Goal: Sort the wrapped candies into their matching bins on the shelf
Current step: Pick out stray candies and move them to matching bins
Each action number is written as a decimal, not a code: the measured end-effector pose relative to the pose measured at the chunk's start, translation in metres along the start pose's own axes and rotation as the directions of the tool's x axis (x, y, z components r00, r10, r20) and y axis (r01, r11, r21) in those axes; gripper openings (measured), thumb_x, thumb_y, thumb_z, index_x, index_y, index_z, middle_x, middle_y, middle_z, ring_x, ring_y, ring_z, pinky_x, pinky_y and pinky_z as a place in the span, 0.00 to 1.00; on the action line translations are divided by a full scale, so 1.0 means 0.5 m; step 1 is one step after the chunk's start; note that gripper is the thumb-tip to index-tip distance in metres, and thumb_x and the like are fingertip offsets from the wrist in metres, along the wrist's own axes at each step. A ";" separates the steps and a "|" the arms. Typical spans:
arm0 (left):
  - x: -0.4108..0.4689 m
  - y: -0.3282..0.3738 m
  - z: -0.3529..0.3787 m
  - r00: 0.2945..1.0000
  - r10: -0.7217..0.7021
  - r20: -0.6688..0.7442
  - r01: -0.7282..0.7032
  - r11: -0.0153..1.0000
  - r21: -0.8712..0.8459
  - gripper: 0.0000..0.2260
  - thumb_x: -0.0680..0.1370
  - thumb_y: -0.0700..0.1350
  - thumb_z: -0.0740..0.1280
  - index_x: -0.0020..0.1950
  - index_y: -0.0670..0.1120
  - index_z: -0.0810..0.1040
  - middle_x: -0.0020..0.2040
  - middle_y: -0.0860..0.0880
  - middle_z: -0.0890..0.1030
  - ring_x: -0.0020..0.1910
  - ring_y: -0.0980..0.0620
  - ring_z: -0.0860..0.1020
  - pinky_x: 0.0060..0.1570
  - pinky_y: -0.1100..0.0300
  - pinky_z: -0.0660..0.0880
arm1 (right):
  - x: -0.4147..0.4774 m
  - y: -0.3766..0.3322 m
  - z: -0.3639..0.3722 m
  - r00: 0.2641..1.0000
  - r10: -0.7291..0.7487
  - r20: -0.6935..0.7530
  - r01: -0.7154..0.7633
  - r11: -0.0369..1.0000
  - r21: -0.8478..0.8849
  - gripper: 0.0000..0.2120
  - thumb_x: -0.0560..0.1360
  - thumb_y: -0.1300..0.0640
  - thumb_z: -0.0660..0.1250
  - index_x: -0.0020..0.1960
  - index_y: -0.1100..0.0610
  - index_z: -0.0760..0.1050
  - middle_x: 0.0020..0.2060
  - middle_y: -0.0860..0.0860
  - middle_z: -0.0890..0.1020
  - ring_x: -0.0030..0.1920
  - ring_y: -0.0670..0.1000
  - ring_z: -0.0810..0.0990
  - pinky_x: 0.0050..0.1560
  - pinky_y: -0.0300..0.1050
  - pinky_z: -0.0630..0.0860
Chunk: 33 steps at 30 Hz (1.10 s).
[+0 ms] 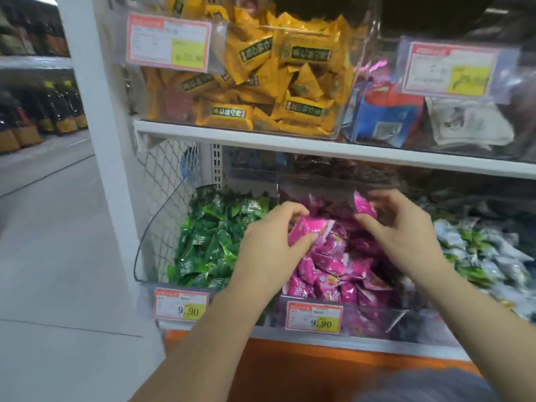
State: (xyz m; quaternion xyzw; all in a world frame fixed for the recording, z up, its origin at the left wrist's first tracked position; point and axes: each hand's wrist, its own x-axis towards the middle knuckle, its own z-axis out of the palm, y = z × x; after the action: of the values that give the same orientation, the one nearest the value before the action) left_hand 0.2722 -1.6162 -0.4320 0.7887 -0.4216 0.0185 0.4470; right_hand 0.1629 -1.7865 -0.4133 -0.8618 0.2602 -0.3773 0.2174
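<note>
Shop shelf (290,144): left hand (265,250) fingers pinch two pink candies (311,230); right hand (406,230) fingers grip one pink candy (364,206).

9.90 on green-bin tag (181,307), pink-bin tag (314,317)

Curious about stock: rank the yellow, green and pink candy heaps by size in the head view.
1. yellow heap
2. pink heap, partly hidden
3. green heap, close to pink, so unsure
</note>
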 end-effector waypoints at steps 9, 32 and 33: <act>0.026 -0.005 0.048 1.000 0.025 -0.012 -0.019 0.938 0.346 0.17 0.78 0.52 0.64 0.67 0.57 0.71 0.68 0.58 0.69 0.70 0.56 0.63 0.73 0.52 0.52 | 0.007 0.066 -0.018 0.993 -0.026 0.111 0.046 0.984 -0.174 0.14 0.74 0.64 0.68 0.58 0.55 0.78 0.50 0.51 0.80 0.47 0.47 0.75 0.44 0.29 0.64; -0.143 -0.198 -0.271 0.930 -0.310 -0.196 0.335 0.936 0.108 0.16 0.76 0.41 0.67 0.40 0.64 0.74 0.42 0.62 0.81 0.44 0.60 0.79 0.50 0.53 0.77 | -0.016 -0.283 0.189 0.220 -0.121 0.968 0.159 0.984 0.087 0.14 0.81 0.52 0.55 0.61 0.55 0.74 0.49 0.49 0.81 0.43 0.49 0.82 0.48 0.46 0.81; -0.143 -0.203 -0.276 0.931 -0.321 -0.175 0.342 0.933 0.110 0.16 0.76 0.41 0.67 0.40 0.64 0.74 0.42 0.62 0.81 0.44 0.60 0.79 0.50 0.54 0.76 | -0.011 -0.289 0.197 0.127 -0.033 0.991 0.171 0.985 0.011 0.17 0.82 0.50 0.53 0.63 0.56 0.73 0.50 0.51 0.80 0.44 0.51 0.80 0.49 0.47 0.80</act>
State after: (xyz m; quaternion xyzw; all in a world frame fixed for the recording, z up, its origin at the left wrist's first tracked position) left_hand 0.3434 -1.4458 -0.4483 0.8740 -0.2440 0.0329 0.4189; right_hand 0.2758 -1.6540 -0.3949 -0.9224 0.0130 0.2826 0.2629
